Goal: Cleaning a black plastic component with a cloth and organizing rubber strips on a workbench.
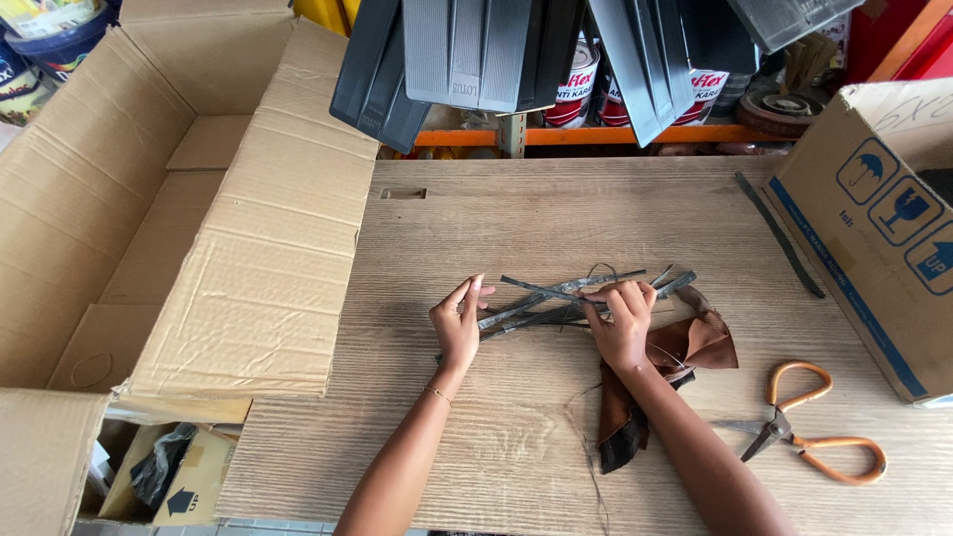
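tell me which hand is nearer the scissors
Right. The right hand grips the dark strips, with the scissors lying off to its right. The left hand sits further left, beyond the strips.

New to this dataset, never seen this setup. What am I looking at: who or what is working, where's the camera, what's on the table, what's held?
No machine here: a person works with two bare hands. The one picture comes from a camera on their head, looking down at a wooden table. The right hand grips a bundle of thin dark strips; the left hand touches its other end with open fingers. Under the right wrist lies a brown cloth. To the right are orange-handled scissors, one loose dark strip, and a cardboard box. A big open carton lies left.
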